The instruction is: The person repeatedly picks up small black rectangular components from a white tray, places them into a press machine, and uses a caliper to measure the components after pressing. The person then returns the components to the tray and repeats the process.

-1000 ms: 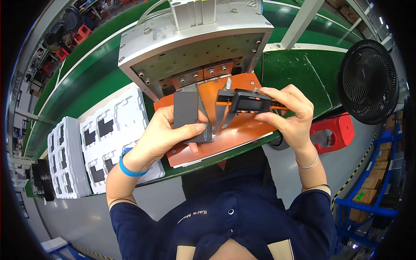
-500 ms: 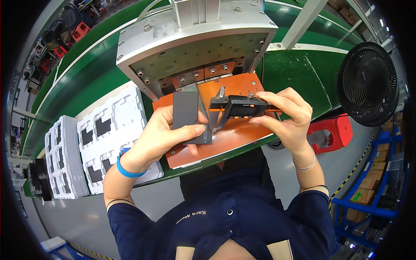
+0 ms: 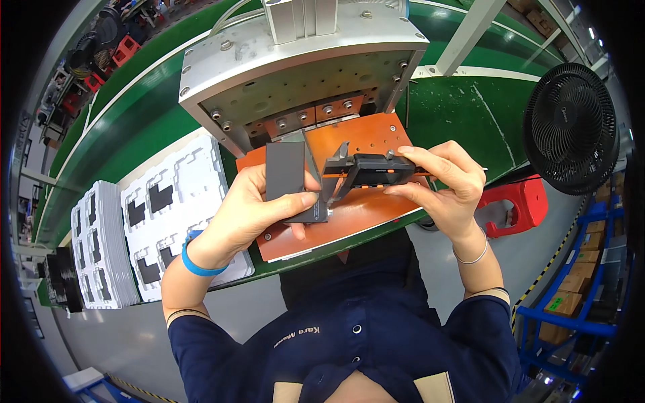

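The left hand (image 3: 252, 206) pinches an L-shaped black pack (image 3: 285, 170) above the orange plate (image 3: 369, 209); a loosened thumb could drop it. Beside it, a digital caliper (image 3: 376, 168), gripped by the right hand (image 3: 449, 177), could scratch it if tilted.

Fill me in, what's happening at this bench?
A person's left hand holds a dark, flat L-shaped piece over an orange plate, in front of a metal press-like frame. The right hand grips a digital caliper, its jaws at the right edge of the piece; whether they touch it isn't clear. White molded trays sit to the left, and a black fan stands off to the right.
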A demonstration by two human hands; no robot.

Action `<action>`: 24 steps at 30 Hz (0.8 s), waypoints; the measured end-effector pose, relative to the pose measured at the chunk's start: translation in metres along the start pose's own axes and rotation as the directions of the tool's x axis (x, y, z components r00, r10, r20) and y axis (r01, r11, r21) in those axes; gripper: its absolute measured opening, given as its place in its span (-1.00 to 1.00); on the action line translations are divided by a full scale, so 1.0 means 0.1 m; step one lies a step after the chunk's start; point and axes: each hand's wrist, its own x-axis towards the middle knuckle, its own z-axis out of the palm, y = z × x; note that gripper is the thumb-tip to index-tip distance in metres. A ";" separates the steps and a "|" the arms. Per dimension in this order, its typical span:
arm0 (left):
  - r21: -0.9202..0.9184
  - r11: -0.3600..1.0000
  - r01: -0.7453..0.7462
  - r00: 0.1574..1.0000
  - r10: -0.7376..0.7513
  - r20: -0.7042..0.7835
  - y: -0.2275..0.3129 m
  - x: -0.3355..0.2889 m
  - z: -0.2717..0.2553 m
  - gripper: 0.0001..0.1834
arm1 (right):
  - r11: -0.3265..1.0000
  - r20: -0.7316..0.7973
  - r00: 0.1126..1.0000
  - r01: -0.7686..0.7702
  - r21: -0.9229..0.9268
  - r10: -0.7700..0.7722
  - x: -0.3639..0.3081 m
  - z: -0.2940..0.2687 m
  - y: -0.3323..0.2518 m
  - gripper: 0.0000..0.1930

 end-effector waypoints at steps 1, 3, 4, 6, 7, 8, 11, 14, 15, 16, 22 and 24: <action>-0.003 1.000 -0.004 1.000 0.004 -0.001 0.00 0.00 0.00 -0.76 | 1.000 -0.001 1.000 -0.002 0.003 0.002 0.00 0.00 0.00 -0.47; -0.005 1.000 -0.019 1.000 0.019 -0.011 -0.01 0.00 0.01 -0.76 | 1.000 -0.002 1.000 -0.006 0.008 0.006 0.00 0.01 0.00 -0.47; -0.006 1.000 -0.027 1.000 0.027 -0.016 -0.01 0.01 0.01 -0.76 | 1.000 -0.006 1.000 -0.008 0.012 0.008 0.00 0.01 0.00 -0.47; 0.000 1.000 -0.003 1.000 0.003 -0.010 0.00 0.00 0.00 -0.76 | 1.000 -0.015 1.000 -0.011 0.018 0.011 0.00 0.02 0.00 -0.47; 0.002 1.000 0.009 1.000 -0.009 -0.007 0.00 0.00 -0.01 -0.76 | 1.000 -0.007 1.000 -0.014 0.016 0.014 -0.01 0.01 0.00 -0.47; -0.004 1.000 0.008 1.000 -0.008 -0.005 0.00 0.00 0.00 -0.76 | 1.000 0.001 1.000 -0.017 0.014 0.017 -0.02 0.00 0.00 -0.47; -0.019 1.000 0.010 1.000 -0.010 -0.003 0.02 0.00 0.00 -0.76 | 1.000 0.008 1.000 -0.011 0.013 0.011 -0.02 -0.01 -0.02 -0.47; -0.029 0.999 0.015 1.000 -0.015 -0.006 0.03 0.00 0.01 -0.76 | 1.000 0.014 1.000 -0.013 0.021 0.012 -0.03 -0.02 -0.03 -0.47; -0.031 0.999 0.013 1.000 -0.013 -0.003 0.04 -0.01 0.02 -0.77 | 1.000 0.018 1.000 -0.016 0.024 0.016 -0.03 -0.02 -0.03 -0.47; -0.033 0.999 0.012 1.000 -0.012 0.000 0.04 -0.01 0.02 -0.77 | 1.000 0.019 1.000 -0.021 0.023 0.021 -0.03 -0.02 -0.03 -0.47; -0.045 0.999 -0.004 1.000 0.004 -0.005 0.04 0.00 0.03 -0.77 | 0.999 0.024 0.999 -0.029 0.021 0.029 -0.04 -0.01 -0.03 -0.48; -0.036 0.999 -0.004 1.000 0.004 -0.008 0.02 0.00 0.01 -0.77 | 1.000 0.019 1.000 -0.019 0.022 0.019 -0.04 -0.01 -0.03 -0.48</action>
